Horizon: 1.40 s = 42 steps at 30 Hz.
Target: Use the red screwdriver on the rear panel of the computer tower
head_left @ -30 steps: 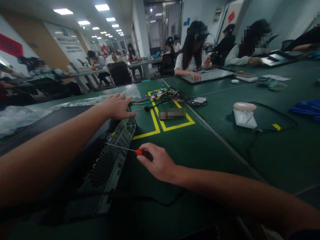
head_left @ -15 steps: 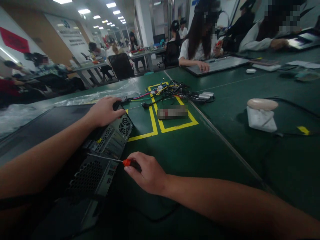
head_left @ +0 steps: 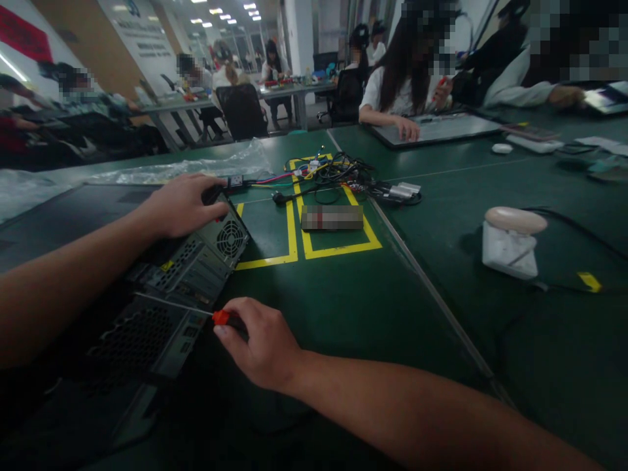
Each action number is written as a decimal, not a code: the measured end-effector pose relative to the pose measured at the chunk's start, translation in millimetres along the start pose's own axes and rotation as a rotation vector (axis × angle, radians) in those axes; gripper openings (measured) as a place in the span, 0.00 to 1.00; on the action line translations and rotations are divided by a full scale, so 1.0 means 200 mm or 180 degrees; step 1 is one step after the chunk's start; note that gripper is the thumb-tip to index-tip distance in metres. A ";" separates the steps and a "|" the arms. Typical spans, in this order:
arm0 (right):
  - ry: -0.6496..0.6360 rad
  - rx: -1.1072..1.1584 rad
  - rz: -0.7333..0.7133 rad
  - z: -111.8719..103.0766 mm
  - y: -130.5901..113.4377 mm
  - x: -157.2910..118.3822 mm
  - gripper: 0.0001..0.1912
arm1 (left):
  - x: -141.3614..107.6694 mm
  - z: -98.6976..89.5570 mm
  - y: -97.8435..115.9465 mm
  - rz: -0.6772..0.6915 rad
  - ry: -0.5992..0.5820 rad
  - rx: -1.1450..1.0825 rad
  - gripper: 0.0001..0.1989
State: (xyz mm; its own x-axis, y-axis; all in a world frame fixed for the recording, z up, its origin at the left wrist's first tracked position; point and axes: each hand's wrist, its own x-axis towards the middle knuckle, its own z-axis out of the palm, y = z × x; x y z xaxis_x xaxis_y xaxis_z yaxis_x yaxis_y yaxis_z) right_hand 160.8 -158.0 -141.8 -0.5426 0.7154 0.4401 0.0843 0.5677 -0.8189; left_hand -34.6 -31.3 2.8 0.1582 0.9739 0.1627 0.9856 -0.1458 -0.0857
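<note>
A computer tower case (head_left: 184, 267) lies on the table at left, with its vented rear panel facing right. My left hand (head_left: 189, 204) is closed over the far corner of the case, by the round fan grille. In my right hand (head_left: 269, 341) is a screwdriver (head_left: 220, 318) with an orange collar and a long thin shaft. The shaft points left across the rear panel, and its tip lies in the dark area of the case, so I cannot tell what it touches. My right palm hides most of the handle.
Yellow tape (head_left: 341, 251) marks the green table (head_left: 373, 307). Tangled cables (head_left: 346, 171) and a blurred-out box (head_left: 332, 218) lie beyond. At right stands a white holder (head_left: 510, 245). Clear plastic wrap (head_left: 191, 167) runs behind the case. Across the table a person (head_left: 402, 91) handles a flat panel (head_left: 441, 127).
The view has shifted, so the case and both hands appear further left. Both hands keep their hold, and the screwdriver stays at the rear panel.
</note>
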 end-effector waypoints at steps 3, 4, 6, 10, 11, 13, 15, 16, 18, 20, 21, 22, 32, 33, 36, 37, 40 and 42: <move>0.0065 0.0111 0.0017 0.00 0.00 0.00 0.09 | 0.01 0.01 -0.01 0.0053 -0.0018 0.0072 0.33; 0.0084 0.0139 0.0023 0.00 0.00 0.00 0.08 | 0.01 0.01 -0.02 0.0004 0.0043 0.0049 0.34; 0.0133 0.0163 0.0037 0.01 0.00 0.00 0.08 | 0.01 0.02 -0.02 0.0003 0.0068 0.0021 0.33; 0.0245 0.0147 0.0030 0.01 0.00 0.00 0.07 | 0.02 0.02 -0.03 -0.0026 0.0068 -0.0017 0.33; 0.0288 0.0152 0.0007 0.01 -0.01 0.00 0.07 | 0.02 0.02 -0.04 -0.0034 0.0057 -0.0027 0.33; 0.0320 0.0151 -0.0004 0.01 -0.01 0.00 0.07 | 0.02 0.02 -0.04 -0.0032 0.0048 -0.0070 0.33; 0.0335 0.0171 -0.0008 0.01 -0.01 0.00 0.07 | 0.02 0.02 -0.04 -0.0035 0.0043 -0.0108 0.33; 0.0326 0.0176 0.0000 0.01 -0.01 0.01 0.07 | 0.02 0.02 -0.04 -0.0034 0.0048 -0.0110 0.32; 0.0352 0.0176 0.0023 0.00 -0.01 0.01 0.06 | 0.02 0.02 -0.04 -0.0039 0.0049 -0.0102 0.32; 0.0308 0.0169 0.0056 0.00 -0.02 0.01 0.06 | 0.02 0.02 -0.04 -0.0050 0.0039 -0.0087 0.32; 0.0297 0.0153 0.0064 0.00 -0.02 0.01 0.06 | 0.02 0.02 -0.04 -0.0050 0.0033 -0.0075 0.32; 0.0289 0.0132 0.0070 0.00 -0.02 0.01 0.07 | 0.02 0.02 -0.03 -0.0042 0.0040 -0.0062 0.33; 0.0231 0.0097 0.0110 -0.01 -0.02 0.01 0.07 | 0.02 0.01 -0.03 -0.0086 0.0037 -0.0036 0.33; 0.0214 0.0109 0.0101 -0.01 -0.02 0.01 0.06 | 0.02 0.01 -0.03 -0.0078 0.0048 -0.0042 0.33; 0.0204 0.0115 0.0074 -0.01 -0.01 0.01 0.06 | 0.02 0.01 -0.03 -0.0037 0.0070 -0.0095 0.33; 0.0203 0.0109 0.0070 -0.01 -0.01 0.01 0.07 | 0.02 0.01 -0.03 -0.0023 0.0076 -0.0105 0.33; 0.0222 0.0096 0.0054 -0.01 -0.01 0.01 0.07 | 0.02 0.02 -0.03 -0.0016 0.0072 -0.0097 0.33; 0.0220 0.0109 0.0050 -0.01 -0.01 0.01 0.07 | 0.02 0.02 -0.03 -0.0025 0.0068 -0.0074 0.33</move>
State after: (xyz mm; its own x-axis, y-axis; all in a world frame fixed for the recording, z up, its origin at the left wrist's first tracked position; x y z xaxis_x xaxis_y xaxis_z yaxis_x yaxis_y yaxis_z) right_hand 161.5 -156.9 -137.7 -0.4825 0.7512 0.4504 0.0630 0.5426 -0.8376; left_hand -40.7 -25.8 0.6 0.1515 0.9711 0.1844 0.9879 -0.1424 -0.0616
